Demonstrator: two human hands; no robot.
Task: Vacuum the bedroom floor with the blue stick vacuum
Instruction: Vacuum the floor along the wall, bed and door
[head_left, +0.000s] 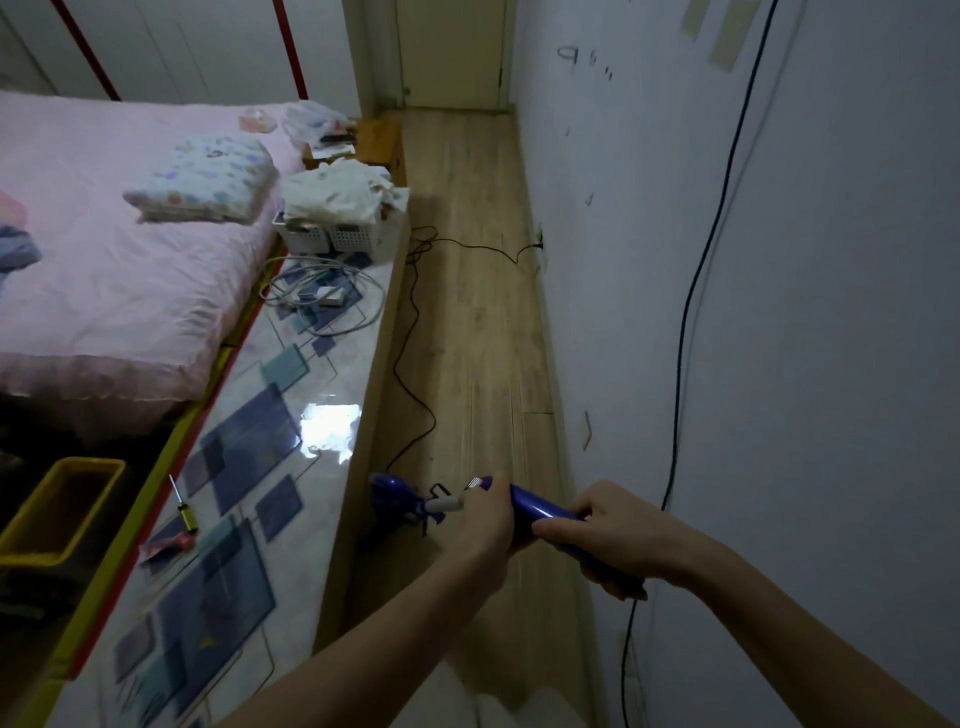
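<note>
Both hands, left (485, 519) and right (610, 530), are gripping the vacuum (535, 506) low beside the bed platform (291, 457). The floor (467, 291) strip ahead, with a cord (415, 332) lying on it, is apparently still waiting.

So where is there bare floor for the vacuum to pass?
Free: the wooden floor strip between the black power cord and the white wall, up to the door. Crowded: beside the patterned platform, where the cord trails and loops near the white baskets.
</note>
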